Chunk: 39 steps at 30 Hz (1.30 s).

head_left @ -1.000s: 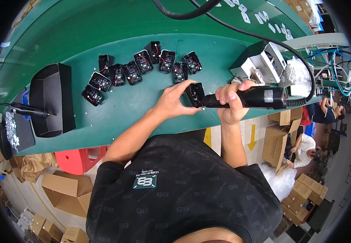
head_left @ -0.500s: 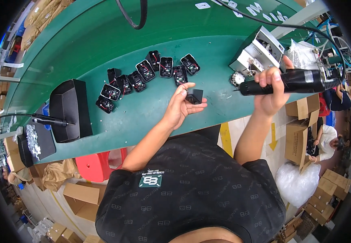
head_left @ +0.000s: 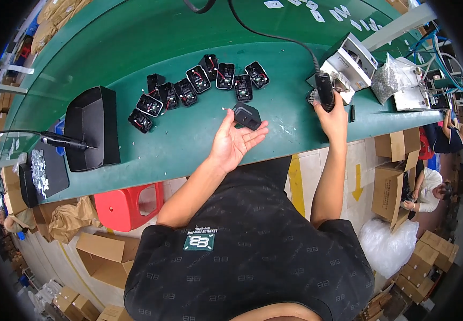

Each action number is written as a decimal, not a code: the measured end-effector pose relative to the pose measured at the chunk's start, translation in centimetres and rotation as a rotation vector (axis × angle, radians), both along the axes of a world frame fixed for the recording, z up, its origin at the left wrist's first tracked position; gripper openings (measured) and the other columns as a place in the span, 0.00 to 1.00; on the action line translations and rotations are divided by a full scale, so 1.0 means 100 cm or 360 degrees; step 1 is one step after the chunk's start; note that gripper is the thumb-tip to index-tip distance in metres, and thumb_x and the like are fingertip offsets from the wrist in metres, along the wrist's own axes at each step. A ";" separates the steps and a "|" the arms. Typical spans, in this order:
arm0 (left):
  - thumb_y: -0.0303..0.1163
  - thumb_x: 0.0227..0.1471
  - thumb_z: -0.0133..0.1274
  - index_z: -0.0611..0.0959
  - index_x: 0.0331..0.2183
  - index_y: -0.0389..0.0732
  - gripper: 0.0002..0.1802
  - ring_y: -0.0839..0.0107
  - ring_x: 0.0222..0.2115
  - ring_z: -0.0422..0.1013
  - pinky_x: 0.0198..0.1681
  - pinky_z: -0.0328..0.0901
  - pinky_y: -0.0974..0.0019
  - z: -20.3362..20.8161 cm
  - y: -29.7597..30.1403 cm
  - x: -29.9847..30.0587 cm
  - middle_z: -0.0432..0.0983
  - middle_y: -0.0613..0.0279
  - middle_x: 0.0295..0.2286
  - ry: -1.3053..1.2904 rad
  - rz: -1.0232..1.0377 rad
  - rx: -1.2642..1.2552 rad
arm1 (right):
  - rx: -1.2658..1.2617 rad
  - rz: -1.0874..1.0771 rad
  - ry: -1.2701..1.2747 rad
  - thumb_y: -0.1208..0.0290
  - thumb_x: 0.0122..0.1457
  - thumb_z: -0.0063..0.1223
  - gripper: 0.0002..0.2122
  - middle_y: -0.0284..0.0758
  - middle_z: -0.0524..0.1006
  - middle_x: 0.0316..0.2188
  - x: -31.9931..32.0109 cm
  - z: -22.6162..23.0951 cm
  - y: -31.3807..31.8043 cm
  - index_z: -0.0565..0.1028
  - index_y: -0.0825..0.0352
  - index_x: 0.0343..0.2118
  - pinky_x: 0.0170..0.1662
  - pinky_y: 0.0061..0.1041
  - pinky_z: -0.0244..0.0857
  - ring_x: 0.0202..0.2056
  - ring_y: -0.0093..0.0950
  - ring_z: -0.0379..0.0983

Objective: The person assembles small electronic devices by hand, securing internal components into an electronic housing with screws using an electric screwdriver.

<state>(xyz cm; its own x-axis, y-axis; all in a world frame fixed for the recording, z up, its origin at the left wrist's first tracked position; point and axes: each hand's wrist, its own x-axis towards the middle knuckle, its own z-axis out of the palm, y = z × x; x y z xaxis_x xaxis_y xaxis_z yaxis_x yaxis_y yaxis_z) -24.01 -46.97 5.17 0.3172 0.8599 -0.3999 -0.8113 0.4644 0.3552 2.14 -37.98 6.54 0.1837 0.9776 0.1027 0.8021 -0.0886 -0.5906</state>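
In my left hand I hold a small black plastic housing, my thumb at its left side and the fingers reaching under its right. The palm faces up. My right hand is wrapped round a black corded electric screwdriver, beside the grey metal screw feeder. The screwdriver's tip cannot be made out clearly there. Beyond my left hand, several open black housings with red wires and circuit boards inside stand in an uneven row on the green bench.
A black tray stands at the left, with a second electric screwdriver across it. Right of the feeder lie a bag of small metal parts and a thin black rod. A cable hangs over the bench. A red stool stands below.
My right hand has come down and left with the screwdriver, which has swung from lying sideways to upright beside the feeder. The housing in my left hand has turned and shifted slightly away.
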 end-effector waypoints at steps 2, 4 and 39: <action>0.57 0.59 0.33 0.60 0.50 0.34 0.35 0.55 0.43 0.73 0.46 0.71 0.62 -0.002 -0.007 -0.002 0.65 0.29 0.47 -0.0042 0.0079 -0.0023 | -0.0050 -0.0007 -0.0088 0.62 0.47 0.61 0.28 0.49 0.77 0.34 -0.002 -0.008 -0.004 0.66 0.61 0.52 0.41 0.36 0.67 0.38 0.45 0.76; 0.58 0.59 0.34 0.60 0.50 0.34 0.35 0.56 0.43 0.73 0.46 0.71 0.62 0.005 -0.019 -0.004 0.65 0.30 0.46 -0.0027 0.0207 -0.0032 | 0.0006 0.0077 -0.0078 0.63 0.48 0.60 0.27 0.49 0.77 0.34 -0.004 -0.010 -0.011 0.66 0.60 0.52 0.41 0.36 0.68 0.37 0.44 0.76; 0.29 0.29 0.64 0.66 0.52 0.33 0.44 0.54 0.48 0.66 0.50 0.64 0.59 -0.049 -0.139 0.004 0.65 0.51 0.50 0.2034 -0.0830 0.1845 | -0.1282 0.0806 0.1165 0.80 0.48 0.56 0.17 0.29 0.67 0.17 -0.050 -0.061 -0.210 0.71 0.71 0.43 0.21 0.18 0.55 0.18 0.14 0.59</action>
